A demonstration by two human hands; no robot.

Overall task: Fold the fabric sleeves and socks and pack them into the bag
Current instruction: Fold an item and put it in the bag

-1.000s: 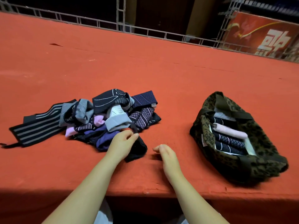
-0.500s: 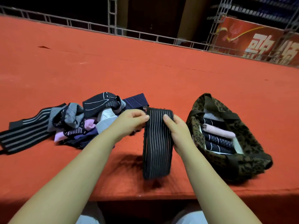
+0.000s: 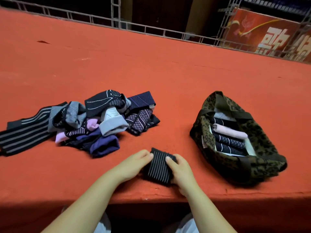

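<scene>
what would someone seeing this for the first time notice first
Near the front edge of the orange-red felt table, the left hand and right hand hold a folded black pinstriped fabric sleeve. To the left lies a jumbled heap of dark, purple and pink socks and sleeves; to the right, an open leopard-print cloth bag already holds folded pieces.

Bare cloth (image 3: 175, 132) btwn pile (image 3: 94, 121) & bag (image 3: 208, 132)

An orange-red table (image 3: 168, 68) fronts a metal lattice railing (image 3: 144, 28) and a red banner (image 3: 269, 32).
</scene>
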